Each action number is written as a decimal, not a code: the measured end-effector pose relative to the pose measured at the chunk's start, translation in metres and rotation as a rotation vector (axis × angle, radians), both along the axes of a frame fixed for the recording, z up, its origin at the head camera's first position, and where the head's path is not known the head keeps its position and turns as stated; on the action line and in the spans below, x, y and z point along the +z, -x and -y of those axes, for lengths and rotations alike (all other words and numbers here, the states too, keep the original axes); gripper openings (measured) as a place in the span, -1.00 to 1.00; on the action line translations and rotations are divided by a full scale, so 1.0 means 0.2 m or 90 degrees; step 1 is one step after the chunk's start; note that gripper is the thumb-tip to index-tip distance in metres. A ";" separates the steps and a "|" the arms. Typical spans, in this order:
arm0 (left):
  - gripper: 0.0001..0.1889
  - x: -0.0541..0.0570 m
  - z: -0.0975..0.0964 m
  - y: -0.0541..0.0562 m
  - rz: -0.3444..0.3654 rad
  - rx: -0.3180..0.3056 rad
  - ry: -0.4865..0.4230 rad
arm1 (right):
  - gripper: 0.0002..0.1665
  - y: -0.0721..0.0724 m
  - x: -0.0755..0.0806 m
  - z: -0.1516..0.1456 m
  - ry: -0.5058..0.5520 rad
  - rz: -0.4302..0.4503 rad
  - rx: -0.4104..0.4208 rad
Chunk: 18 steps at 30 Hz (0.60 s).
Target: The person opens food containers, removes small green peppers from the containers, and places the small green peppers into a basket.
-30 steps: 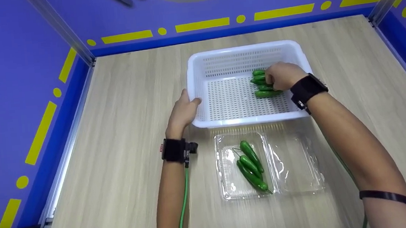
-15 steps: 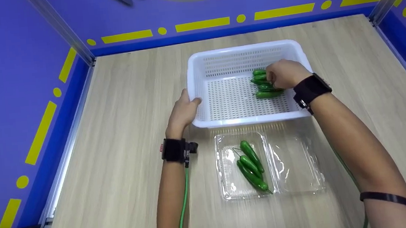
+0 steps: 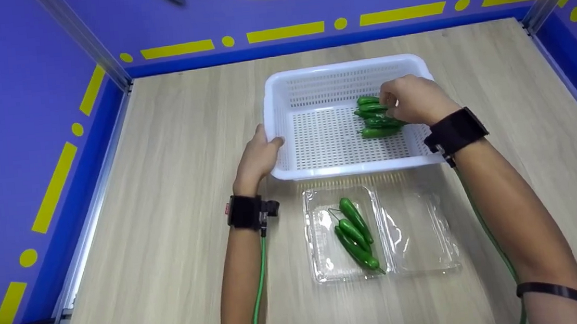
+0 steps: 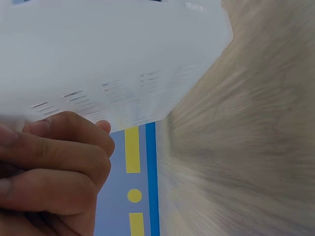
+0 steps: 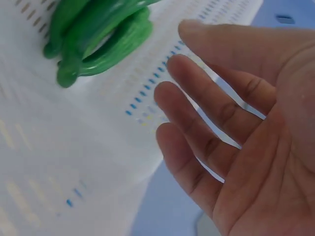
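Head view: left hand point(image 3: 258, 157) grips the near-left side of the white basket point(image 3: 357, 168), thumb over the rim, fingers curled outside; right hand point(image 3: 416, 99) is over the basket's right end, and the right wrist view shows its fingers loose and apart, nothing held. Several green peppers point(image 3: 379, 132) lie bunched on the basket floor, just beyond and below the right fingertips, not touching them in that wrist view. Clear box point(image 3: 323, 237) sits on the table point(image 3: 178, 218) nearer the person than both hands, between the forearms, with three more peppers point(image 3: 356, 239) in its left half and its lid half point(image 3: 420, 236) spread flat toward the right arm. Risks, my guess: peppers look glossy and packed close, so a hasty pinch could slip, roll neighbours or bring up two at once. Left hand holds one side only; if it pulls or presses down, basket could tilt or slide into the box just below it. Thin plastic looks light, so a knock from the right forearm could shift it. Lowest boxed pepper's stem reaches the fold line, might catch there if nudged.
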<state>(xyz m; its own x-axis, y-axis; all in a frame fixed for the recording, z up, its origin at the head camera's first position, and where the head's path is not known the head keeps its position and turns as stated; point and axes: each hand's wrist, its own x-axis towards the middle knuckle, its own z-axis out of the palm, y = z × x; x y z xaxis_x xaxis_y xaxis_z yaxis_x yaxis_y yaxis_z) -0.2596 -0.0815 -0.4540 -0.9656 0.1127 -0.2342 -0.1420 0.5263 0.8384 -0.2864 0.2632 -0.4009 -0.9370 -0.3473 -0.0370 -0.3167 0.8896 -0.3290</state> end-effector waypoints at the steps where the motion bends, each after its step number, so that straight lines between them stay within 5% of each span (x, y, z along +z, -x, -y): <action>1: -0.47 0.00 0.00 0.00 0.001 0.000 0.001 | -0.76 -0.01 0.01 0.01 0.006 -0.009 0.001; 11: -0.47 -0.01 0.01 -0.01 0.003 0.006 0.010 | -0.79 -0.15 0.12 0.03 0.080 -0.059 -0.031; 18: -0.49 0.01 0.00 0.00 0.008 0.006 0.006 | -0.76 -0.33 0.20 0.07 0.100 -0.107 -0.028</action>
<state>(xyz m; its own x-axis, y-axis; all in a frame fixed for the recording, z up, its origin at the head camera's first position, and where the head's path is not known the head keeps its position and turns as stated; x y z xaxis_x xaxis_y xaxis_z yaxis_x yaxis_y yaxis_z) -0.2587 -0.0814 -0.4518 -0.9635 0.1015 -0.2479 -0.1578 0.5325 0.8316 -0.2197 0.2491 -0.3599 -0.9398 -0.2956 0.1713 -0.3408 0.8460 -0.4100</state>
